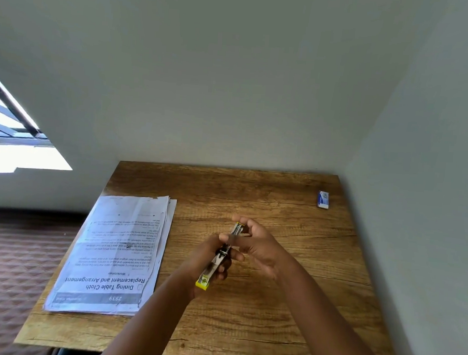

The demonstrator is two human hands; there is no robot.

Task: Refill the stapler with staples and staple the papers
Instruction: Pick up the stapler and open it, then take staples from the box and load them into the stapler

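A small metal stapler [216,262] with a yellow end is held above the middle of the wooden table [273,305]. My left hand [207,261] grips its body from below. My right hand [255,245] pinches the stapler's far end between thumb and fingers. Whether its magazine holds staples is hidden by my fingers. A stack of printed papers [117,252] lies flat on the left part of the table. A small blue and white staple box [323,199] sits at the far right corner.
The table stands in a corner, with a wall behind it and another along its right side. A patterned carpet [4,272] lies left of the table. A bright window [8,134] is at the far left.
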